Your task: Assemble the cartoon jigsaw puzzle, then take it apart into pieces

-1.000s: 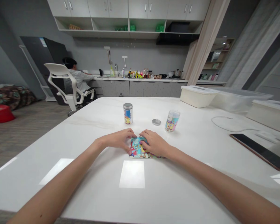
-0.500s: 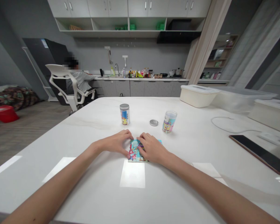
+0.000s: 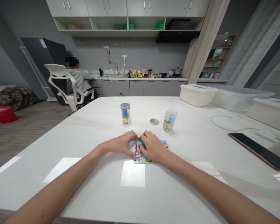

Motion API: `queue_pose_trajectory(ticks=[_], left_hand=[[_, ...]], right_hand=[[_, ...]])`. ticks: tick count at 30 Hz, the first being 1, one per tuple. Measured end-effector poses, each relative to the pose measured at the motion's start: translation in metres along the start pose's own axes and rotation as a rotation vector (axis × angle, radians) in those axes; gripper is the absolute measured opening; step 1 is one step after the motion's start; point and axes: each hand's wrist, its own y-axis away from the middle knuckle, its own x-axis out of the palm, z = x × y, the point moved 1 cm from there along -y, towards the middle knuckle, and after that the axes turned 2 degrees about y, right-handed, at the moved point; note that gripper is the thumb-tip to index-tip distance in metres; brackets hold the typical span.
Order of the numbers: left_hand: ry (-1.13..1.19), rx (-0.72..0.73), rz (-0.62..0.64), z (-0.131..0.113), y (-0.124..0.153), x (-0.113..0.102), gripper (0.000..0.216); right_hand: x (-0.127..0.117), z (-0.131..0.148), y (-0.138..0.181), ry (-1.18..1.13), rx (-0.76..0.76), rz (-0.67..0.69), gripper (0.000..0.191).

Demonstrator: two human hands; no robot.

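A small colourful cartoon jigsaw puzzle (image 3: 140, 157) lies flat on the white table (image 3: 91, 127) in front of me. My left hand (image 3: 121, 143) has its fingers curled against the puzzle's left edge. My right hand (image 3: 154, 148) lies over most of the puzzle with its fingers bent and pressing down, fingertips meeting the left hand's. Behind them stand a lidded jar (image 3: 125, 113) with a cartoon label and an open jar (image 3: 169, 120), with a loose metal lid (image 3: 154, 121) between the two.
A dark phone (image 3: 259, 150) lies at the right by a white cable (image 3: 224, 123). White and clear lidded bins (image 3: 197, 95) line the far right edge. A person sits in a white chair (image 3: 60, 79) at the kitchen counter beyond the table.
Both hands and the puzzle under them have slid a little to the right on the table. The jars and the lid have stayed where they were.
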Motion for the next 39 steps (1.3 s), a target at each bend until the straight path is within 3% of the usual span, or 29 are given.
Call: queue_pose_trajectory(ticks=[5, 11, 17, 25, 34, 39], left_hand=[[0.136, -0.034, -0.099, 0.010, -0.006, 0.002, 0.025], [0.159, -0.085, -0.212, 0.015, -0.011, 0.005, 0.023], [-0.048, -0.026, -0.252, 0.016, -0.010, 0.005, 0.018], [-0.091, 0.047, -0.169, 0.014, -0.010, 0.011, 0.018], [-0.036, 0.045, -0.162, 0.011, -0.009, 0.015, 0.015], [-0.004, 0.037, -0.073, 0.009, -0.007, 0.009, 0.017]], right_hand=[[0.001, 0.000, 0.000, 0.019, -0.009, -0.010, 0.017], [0.001, 0.001, 0.000, 0.027, -0.013, 0.003, 0.017], [0.002, 0.001, 0.000, 0.039, -0.018, 0.007, 0.018], [0.001, 0.002, -0.001, 0.037, -0.023, -0.007, 0.017], [0.001, 0.002, -0.001, 0.024, -0.028, -0.020, 0.015], [0.000, -0.003, -0.004, -0.106, -0.005, -0.017, 0.008]])
